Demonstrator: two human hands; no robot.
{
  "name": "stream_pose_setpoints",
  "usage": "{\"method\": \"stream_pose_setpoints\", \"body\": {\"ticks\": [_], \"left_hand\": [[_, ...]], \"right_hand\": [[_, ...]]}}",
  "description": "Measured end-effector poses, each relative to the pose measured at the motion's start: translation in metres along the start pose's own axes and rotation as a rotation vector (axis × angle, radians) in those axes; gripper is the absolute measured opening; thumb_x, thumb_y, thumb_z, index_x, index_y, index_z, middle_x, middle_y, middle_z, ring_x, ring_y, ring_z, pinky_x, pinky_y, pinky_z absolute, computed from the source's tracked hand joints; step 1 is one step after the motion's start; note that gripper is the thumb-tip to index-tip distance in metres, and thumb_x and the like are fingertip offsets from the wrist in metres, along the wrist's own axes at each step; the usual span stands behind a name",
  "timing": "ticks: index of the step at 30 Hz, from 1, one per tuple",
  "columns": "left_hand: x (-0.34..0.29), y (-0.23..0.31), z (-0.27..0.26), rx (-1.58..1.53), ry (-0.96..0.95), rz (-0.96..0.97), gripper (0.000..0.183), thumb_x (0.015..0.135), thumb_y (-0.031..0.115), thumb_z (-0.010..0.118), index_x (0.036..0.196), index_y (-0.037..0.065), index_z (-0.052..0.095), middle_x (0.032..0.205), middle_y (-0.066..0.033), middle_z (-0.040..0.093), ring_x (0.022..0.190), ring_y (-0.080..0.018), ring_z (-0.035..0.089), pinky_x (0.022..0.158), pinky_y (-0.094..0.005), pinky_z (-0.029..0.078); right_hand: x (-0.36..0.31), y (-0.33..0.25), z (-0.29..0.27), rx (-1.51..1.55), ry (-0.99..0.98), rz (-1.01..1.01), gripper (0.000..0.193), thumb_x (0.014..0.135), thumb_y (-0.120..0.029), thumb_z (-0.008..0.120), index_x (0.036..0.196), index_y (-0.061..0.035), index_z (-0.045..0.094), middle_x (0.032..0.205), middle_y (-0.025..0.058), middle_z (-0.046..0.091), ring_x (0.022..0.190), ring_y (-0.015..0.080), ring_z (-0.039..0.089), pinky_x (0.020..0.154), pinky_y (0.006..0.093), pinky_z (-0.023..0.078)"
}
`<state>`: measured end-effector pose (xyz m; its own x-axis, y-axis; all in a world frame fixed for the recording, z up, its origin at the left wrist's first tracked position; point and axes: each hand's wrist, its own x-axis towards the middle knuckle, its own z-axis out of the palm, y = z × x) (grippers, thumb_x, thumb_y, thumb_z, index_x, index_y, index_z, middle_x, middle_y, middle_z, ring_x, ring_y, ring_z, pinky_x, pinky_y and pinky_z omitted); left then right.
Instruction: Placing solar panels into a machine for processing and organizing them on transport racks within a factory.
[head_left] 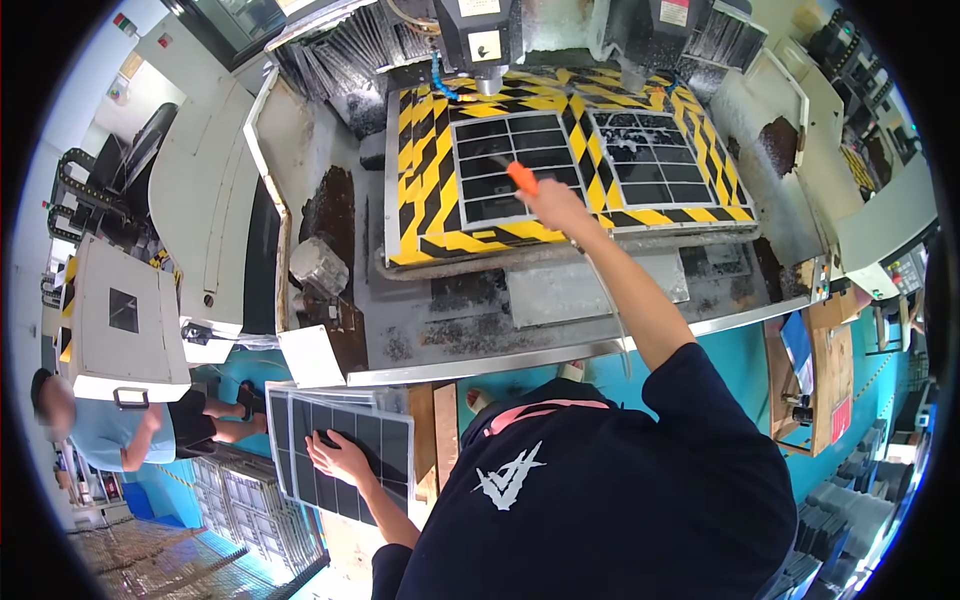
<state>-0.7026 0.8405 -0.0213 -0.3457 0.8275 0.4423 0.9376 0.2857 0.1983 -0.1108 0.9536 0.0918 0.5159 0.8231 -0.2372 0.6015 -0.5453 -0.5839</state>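
Beneath both hands (343, 460) (right (556, 206) gripping orange handle (521, 178)): dark-celled frames (457, 170).

**Clothing check**

Navy T-shirt (640, 490), loose, short sleeves (705, 400). Angular white emblem (508, 477) on the front. Pink band (548, 407) near the hem, dark fabric (595, 393) beyond. Light footwear (572, 371), mostly hidden. Left hand (342, 460) and right hand (558, 208) bare.
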Motion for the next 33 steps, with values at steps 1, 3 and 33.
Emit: {"method": "stream_pose_setpoints", "body": {"ticks": [1, 3, 33], "left_hand": [[-0.001, -0.002, 0.002, 0.015, 0.001, 0.002, 0.038, 0.101, 0.031, 0.054, 0.128, 0.004, 0.060, 0.139, -0.0151, 0.055, 0.129, -0.0343, 0.051, 0.110, -0.0511, 0.038], [-0.001, -0.003, 0.002, 0.028, -0.003, 0.007, 0.038, 0.101, 0.030, 0.055, 0.128, 0.004, 0.060, 0.139, -0.0152, 0.055, 0.129, -0.0344, 0.051, 0.110, -0.0508, 0.038], [0.010, 0.001, 0.004, 0.122, 0.047, 0.087, 0.036, 0.101, 0.033, 0.055, 0.124, 0.006, 0.063, 0.131, -0.0139, 0.062, 0.121, -0.0333, 0.058, 0.103, -0.0461, 0.045]], "right_hand": [[-0.003, -0.008, 0.006, -0.048, -0.086, -0.055, 0.054, 0.093, -0.052, 0.061, 0.103, 0.0015, 0.068, 0.099, 0.0248, 0.071, 0.096, 0.0426, 0.068, 0.081, 0.0491, 0.055], [-0.002, -0.009, 0.006, -0.099, -0.171, -0.104, 0.054, 0.094, -0.051, 0.061, 0.103, 0.0011, 0.068, 0.100, 0.0249, 0.071, 0.097, 0.0429, 0.068, 0.081, 0.0493, 0.055], [-0.186, 0.168, -0.123, -0.382, 0.254, 0.309, 0.044, 0.095, -0.041, 0.062, 0.086, 0.0022, 0.063, 0.084, 0.0268, 0.069, 0.082, 0.0469, 0.067, 0.073, 0.0553, 0.053]]}}
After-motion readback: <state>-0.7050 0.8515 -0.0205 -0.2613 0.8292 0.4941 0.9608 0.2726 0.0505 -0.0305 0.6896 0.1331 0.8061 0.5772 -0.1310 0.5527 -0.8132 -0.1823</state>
